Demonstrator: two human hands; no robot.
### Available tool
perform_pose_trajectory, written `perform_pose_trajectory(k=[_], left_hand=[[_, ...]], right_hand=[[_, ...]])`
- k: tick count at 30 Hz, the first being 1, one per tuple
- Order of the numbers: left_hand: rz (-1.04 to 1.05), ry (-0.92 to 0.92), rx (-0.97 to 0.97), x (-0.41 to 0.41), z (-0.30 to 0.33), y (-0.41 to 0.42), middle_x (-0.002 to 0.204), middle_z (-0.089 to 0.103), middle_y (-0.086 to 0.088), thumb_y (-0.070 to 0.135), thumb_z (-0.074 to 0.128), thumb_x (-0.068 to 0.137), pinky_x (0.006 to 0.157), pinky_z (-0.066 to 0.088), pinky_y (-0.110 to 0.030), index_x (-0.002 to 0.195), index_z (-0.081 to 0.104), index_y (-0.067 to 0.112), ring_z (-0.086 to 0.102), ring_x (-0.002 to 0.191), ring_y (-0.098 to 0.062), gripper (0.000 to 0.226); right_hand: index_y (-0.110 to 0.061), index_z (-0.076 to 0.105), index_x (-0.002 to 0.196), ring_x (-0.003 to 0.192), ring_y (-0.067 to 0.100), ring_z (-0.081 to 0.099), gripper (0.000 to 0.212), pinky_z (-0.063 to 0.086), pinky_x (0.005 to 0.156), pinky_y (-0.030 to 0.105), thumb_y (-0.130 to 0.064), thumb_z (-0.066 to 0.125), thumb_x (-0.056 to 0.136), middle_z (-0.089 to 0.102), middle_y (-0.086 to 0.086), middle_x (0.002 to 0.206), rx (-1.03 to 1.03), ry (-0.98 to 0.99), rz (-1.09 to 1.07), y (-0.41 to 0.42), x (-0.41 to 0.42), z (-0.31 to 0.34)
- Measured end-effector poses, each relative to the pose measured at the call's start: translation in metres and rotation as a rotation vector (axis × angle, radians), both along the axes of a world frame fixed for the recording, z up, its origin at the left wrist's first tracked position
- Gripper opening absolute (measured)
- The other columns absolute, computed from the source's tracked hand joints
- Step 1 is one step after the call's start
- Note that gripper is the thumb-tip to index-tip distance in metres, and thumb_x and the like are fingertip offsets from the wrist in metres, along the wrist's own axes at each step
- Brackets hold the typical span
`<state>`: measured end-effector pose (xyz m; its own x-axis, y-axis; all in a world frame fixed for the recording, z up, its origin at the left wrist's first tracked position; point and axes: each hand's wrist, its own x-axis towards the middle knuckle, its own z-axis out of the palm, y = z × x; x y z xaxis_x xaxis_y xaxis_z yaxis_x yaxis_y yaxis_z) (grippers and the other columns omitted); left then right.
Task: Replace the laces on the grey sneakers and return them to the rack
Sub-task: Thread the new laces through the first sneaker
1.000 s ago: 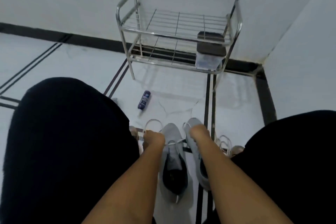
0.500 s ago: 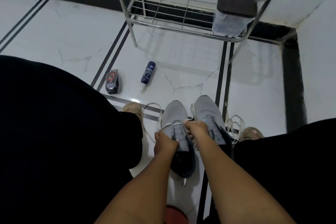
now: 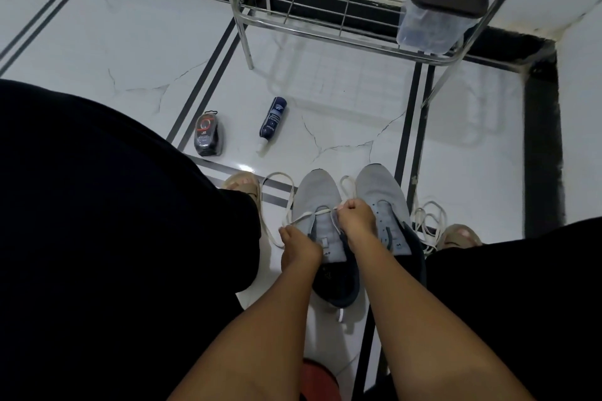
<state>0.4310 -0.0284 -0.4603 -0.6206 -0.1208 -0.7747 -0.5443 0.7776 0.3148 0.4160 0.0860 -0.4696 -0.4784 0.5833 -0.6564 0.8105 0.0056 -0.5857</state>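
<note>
Threading the white lace (image 3: 312, 214) through the lowest eyelets of the left grey sneaker (image 3: 321, 225), which stands on the tiled floor (image 3: 130, 42) touching its unlaced mate (image 3: 384, 205), the person pinches one lace end in the left hand (image 3: 298, 246) and the other in the right hand (image 3: 356, 220). To do this step well, I would draw both ends out level so the bar lies flat across the tongue before crossing to the next eyelets. A loose lace (image 3: 426, 225) lies just beside the right sneaker, and the steel rack (image 3: 325, 26) stands beyond, past a blue spray bottle (image 3: 273, 122) and a shoe-polish sponge (image 3: 208, 133).
</note>
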Motion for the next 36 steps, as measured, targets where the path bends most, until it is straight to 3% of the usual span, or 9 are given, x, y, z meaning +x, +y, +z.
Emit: perform_pose_trajectory(k=[3,8,10,13,18,23,30,33,36], left_hand=[[0.046,-0.013,-0.019,-0.004,0.001,0.0,0.161,0.002,-0.004,0.014,0.051,0.094,0.1,0.038,-0.039,0.15,0.014,0.003,0.043,0.131,-0.031,0.067],[0.096,-0.03,-0.042,-0.006,0.002,0.001,0.159,0.005,-0.006,0.009,0.048,0.094,0.1,0.038,-0.038,0.149,0.013,0.001,0.047,0.127,-0.033,0.065],[0.112,-0.028,-0.044,-0.006,0.002,0.002,0.159,0.007,-0.008,0.008,0.047,0.094,0.1,0.038,-0.037,0.148,0.013,0.0,0.047,0.126,-0.033,0.064],[0.127,-0.033,-0.05,-0.007,0.004,0.001,0.158,0.007,-0.008,0.007,0.048,0.094,0.101,0.038,-0.038,0.148,0.013,0.0,0.047,0.126,-0.033,0.065],[0.136,-0.029,-0.065,-0.009,0.006,-0.004,0.159,0.008,-0.006,0.009,0.049,0.094,0.102,0.038,-0.039,0.148,0.017,0.001,0.045,0.128,-0.033,0.063],[-0.049,0.039,-0.071,-0.003,0.007,-0.006,0.161,-0.003,0.001,0.013,0.047,0.096,0.098,0.04,-0.038,0.151,0.012,0.006,0.046,0.128,-0.03,0.066],[-0.104,0.055,-0.065,0.002,0.008,-0.009,0.161,-0.005,0.001,0.017,0.05,0.096,0.101,0.038,-0.038,0.152,0.008,0.007,0.042,0.132,-0.028,0.071],[-0.11,0.063,-0.056,0.002,0.009,-0.009,0.162,-0.004,0.0,0.019,0.051,0.095,0.101,0.038,-0.037,0.151,0.01,0.007,0.042,0.133,-0.028,0.07],[-0.126,0.049,-0.046,0.002,0.009,-0.01,0.162,-0.004,0.001,0.021,0.051,0.095,0.1,0.038,-0.037,0.152,0.01,0.008,0.042,0.132,-0.028,0.071]], right_hand=[[-0.025,0.053,0.072,0.076,0.028,0.07,0.014,0.06,0.072,0.044,-0.019,0.046,0.082,0.067,0.0,0.072,-0.045,0.018,-0.124,0.007,0.001,0.0],[-0.017,0.053,0.079,0.075,0.03,0.071,0.017,0.059,0.074,0.051,-0.005,0.046,0.087,0.061,0.002,0.068,-0.015,0.061,-0.258,0.019,-0.002,0.007],[-0.015,0.053,0.077,0.066,0.027,0.069,0.014,0.06,0.063,0.043,-0.007,0.049,0.088,0.064,0.006,0.069,0.023,0.047,-0.281,0.024,-0.002,0.008],[-0.013,0.056,0.074,0.048,0.022,0.058,0.013,0.046,0.045,0.028,-0.006,0.054,0.085,0.064,0.006,0.063,0.065,0.013,-0.283,0.034,0.001,0.008],[-0.006,0.06,0.087,0.069,0.023,0.071,0.012,0.06,0.069,0.04,-0.01,0.05,0.093,0.068,0.006,0.07,-0.007,0.134,-0.43,0.046,-0.001,0.014],[-0.018,0.054,0.065,0.076,0.027,0.068,0.03,0.058,0.079,0.045,-0.006,0.05,0.092,0.065,0.008,0.072,-0.041,0.122,-0.379,0.047,0.0,0.019],[-0.009,0.062,0.085,0.071,0.022,0.067,0.01,0.054,0.079,0.04,-0.017,0.063,0.09,0.066,0.006,0.073,-0.287,0.055,-0.204,0.02,0.006,0.012],[-0.002,0.066,0.098,0.073,0.023,0.069,0.015,0.056,0.075,0.042,-0.012,0.066,0.087,0.07,0.013,0.087,-0.304,0.05,-0.172,0.011,0.003,0.012],[0.001,0.064,0.104,0.066,0.019,0.062,0.016,0.055,0.069,0.034,-0.004,0.062,0.089,0.066,0.012,0.084,-0.362,0.085,-0.219,0.009,0.002,0.011]])
